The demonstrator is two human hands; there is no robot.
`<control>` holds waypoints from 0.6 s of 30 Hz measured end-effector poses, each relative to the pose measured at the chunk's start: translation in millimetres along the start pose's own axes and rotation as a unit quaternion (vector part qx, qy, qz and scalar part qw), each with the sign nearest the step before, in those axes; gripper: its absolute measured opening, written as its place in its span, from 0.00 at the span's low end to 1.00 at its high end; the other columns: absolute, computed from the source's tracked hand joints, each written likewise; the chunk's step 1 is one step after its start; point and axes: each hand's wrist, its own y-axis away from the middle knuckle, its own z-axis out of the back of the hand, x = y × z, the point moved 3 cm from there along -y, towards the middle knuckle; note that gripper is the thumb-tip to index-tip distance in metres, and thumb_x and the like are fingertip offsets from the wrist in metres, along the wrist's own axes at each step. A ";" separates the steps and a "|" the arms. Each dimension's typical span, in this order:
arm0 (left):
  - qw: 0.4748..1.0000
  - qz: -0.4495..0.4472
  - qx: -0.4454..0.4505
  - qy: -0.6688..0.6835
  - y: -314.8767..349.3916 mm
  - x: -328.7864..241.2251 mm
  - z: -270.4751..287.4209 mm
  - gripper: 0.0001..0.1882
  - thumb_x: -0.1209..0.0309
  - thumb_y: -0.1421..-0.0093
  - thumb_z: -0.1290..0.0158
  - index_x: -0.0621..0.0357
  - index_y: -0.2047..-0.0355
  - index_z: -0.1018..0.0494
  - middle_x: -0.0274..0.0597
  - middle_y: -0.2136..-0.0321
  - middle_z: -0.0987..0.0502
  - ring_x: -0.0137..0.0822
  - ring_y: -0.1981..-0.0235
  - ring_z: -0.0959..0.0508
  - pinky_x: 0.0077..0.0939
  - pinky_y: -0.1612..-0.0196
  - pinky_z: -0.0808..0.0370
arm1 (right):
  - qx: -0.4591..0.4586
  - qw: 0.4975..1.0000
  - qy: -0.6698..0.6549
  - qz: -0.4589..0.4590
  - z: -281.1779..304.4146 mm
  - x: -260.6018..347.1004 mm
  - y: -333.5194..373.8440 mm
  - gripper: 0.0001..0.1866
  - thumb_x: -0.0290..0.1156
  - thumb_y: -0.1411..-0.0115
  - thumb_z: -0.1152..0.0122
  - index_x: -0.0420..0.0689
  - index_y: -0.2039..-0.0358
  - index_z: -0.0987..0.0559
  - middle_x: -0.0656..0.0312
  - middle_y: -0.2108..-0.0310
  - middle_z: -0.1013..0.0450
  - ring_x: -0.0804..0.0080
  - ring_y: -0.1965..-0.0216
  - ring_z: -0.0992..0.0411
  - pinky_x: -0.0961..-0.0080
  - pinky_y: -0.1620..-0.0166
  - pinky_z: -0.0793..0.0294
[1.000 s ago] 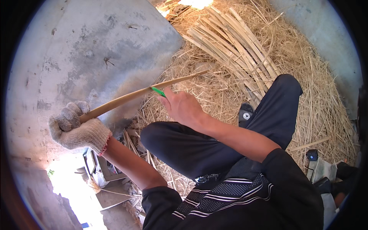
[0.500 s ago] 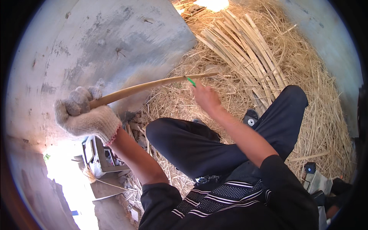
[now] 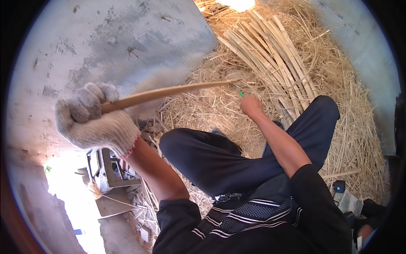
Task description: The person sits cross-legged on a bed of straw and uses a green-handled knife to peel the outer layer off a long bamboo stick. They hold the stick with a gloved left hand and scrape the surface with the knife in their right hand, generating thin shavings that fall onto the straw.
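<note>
The gloved left hand [image 3: 94, 120] is gripping one end of a bamboo strip [image 3: 169, 92], probably light and springy; the bare right hand [image 3: 251, 104] is pinching a green-handled tool [image 3: 240, 94] near its far end, above the straw-covered floor [image 3: 211, 111].

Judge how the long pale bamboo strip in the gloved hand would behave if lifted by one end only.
The bamboo strip is long and thin and already bows gently between the gloved left hand and the right hand, so it would probably flex and droop, not stay rigid. It looks light for its length. Being flat rather than round, it seems unlikely to roll.
</note>
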 end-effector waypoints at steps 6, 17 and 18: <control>1.000 -0.008 0.011 0.013 -5.9 1.7 -11.3 0.21 0.68 0.45 0.57 0.40 0.90 0.53 0.24 0.93 0.54 0.23 0.88 0.56 0.23 0.82 0.57 | -0.068 0.988 -0.044 0.135 50.4 67.2 34.6 0.19 0.41 0.30 0.60 0.40 0.53 0.28 0.52 0.76 0.27 0.55 0.79 0.26 0.61 0.78 0.25; 0.978 -0.093 -0.156 -0.107 1.7 0.5 -5.8 0.20 0.68 0.41 0.55 0.43 0.89 0.47 0.25 0.91 0.49 0.23 0.91 0.48 0.23 0.85 0.45 | -0.040 0.980 -0.149 0.126 39.4 68.0 45.1 0.16 0.38 0.31 0.57 0.36 0.62 0.30 0.50 0.86 0.29 0.53 0.83 0.26 0.57 0.79 0.26; 0.976 -0.090 -0.165 -0.109 0.5 0.7 -3.1 0.20 0.68 0.41 0.56 0.43 0.89 0.47 0.25 0.90 0.49 0.23 0.91 0.48 0.23 0.85 0.44 | -0.006 0.980 -0.157 0.121 42.7 70.5 46.6 0.15 0.37 0.31 0.56 0.36 0.62 0.30 0.50 0.86 0.29 0.53 0.83 0.26 0.57 0.79 0.26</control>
